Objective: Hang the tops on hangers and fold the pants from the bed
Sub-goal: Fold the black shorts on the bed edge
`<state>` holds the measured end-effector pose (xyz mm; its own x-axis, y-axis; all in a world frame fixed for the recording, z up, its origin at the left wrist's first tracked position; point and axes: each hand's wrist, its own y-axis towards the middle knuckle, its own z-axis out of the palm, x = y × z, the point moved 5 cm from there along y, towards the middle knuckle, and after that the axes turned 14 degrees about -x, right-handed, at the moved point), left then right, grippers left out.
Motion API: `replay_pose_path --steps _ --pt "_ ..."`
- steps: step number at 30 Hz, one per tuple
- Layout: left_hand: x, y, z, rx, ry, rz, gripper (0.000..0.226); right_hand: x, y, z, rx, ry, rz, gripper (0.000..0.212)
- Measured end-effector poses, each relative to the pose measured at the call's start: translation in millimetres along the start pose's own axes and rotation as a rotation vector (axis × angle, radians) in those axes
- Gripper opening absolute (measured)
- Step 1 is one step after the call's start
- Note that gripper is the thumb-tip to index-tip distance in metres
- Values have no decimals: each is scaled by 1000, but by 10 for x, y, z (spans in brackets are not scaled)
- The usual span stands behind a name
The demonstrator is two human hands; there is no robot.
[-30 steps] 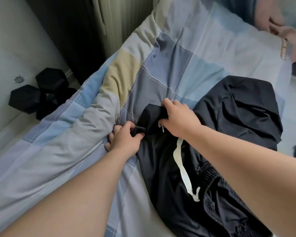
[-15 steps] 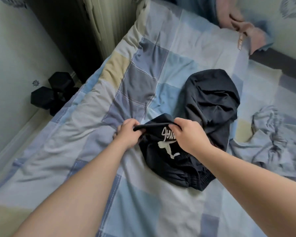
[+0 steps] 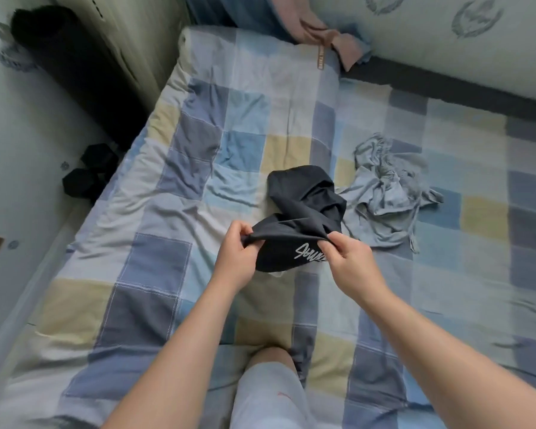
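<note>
both hands grip the black pants over the bed

the left hand (image 3: pixel 237 253) and right hand (image 3: pixel 350 263) each pinch an edge of the black pants (image 3: pixel 300 218), fingers curled round the cloth, holding it stretched between them above the middle of the checked quilt (image 3: pixel 155 261). white script shows on the near part of the cloth; the far part trails down onto the quilt. a crumpled grey top (image 3: pixel 387 196) lies just right of the pants, touching them. black dumbbells (image 3: pixel 87 173) sit on the floor at the far left.

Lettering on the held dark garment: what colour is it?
White lettering on the dark garment; head view.
</note>
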<state>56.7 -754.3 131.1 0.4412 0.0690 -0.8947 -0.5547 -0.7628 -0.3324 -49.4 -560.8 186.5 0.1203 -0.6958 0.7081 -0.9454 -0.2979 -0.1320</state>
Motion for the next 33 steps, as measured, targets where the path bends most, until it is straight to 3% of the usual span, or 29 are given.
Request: replay_pose_path --steps 8,11,17,21,26,33 --pt "-659 -1629 374 129 -10 191 32 -605 -1160 -1335 -146 283 -22 16" --pt "-787 -2271 540 131 -13 281 32 -833 -1604 -1832 -191 361 -66 24" --pt "-1066 -3455 809 114 -54 369 33 -1232 -2404 -2724 -195 451 -22 18" --pt "-1319 -4005 809 143 -104 362 33 -1132 -2818 -3266 -192 516 -1 7" --pt "-1745 -4565 573 266 -38 411 36 -828 -3327 -3693 -211 482 58 25" --pt "-2031 -4749 250 429 -39 480 21 -119 -3740 -3929 -288 583 11 15"
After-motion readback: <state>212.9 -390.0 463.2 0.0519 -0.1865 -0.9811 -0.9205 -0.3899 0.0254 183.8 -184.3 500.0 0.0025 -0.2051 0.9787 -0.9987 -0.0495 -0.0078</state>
